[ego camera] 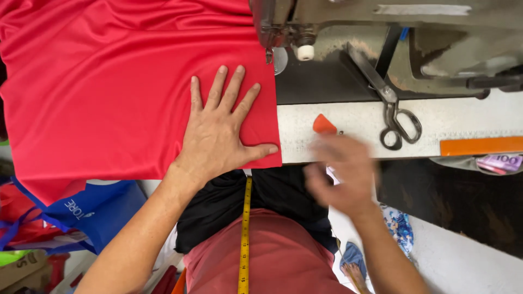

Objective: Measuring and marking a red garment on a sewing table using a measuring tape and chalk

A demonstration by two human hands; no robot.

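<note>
Red fabric (109, 81) lies under flat, released left hand (218, 130); blurred right hand (340, 174) grip unclear

Scissors (395, 117), yellow tape measure (245, 239)

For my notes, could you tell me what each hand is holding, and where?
Neither grips anything. The left hand lies flat on the red fabric near its right edge; the right hand is blurred, apparently empty.

The smooth cloth (120, 81) was red, the tape measure (245, 239) yellow, the metal scissors (389, 103) dark grey, the worktop (463, 117) off-white.
</note>
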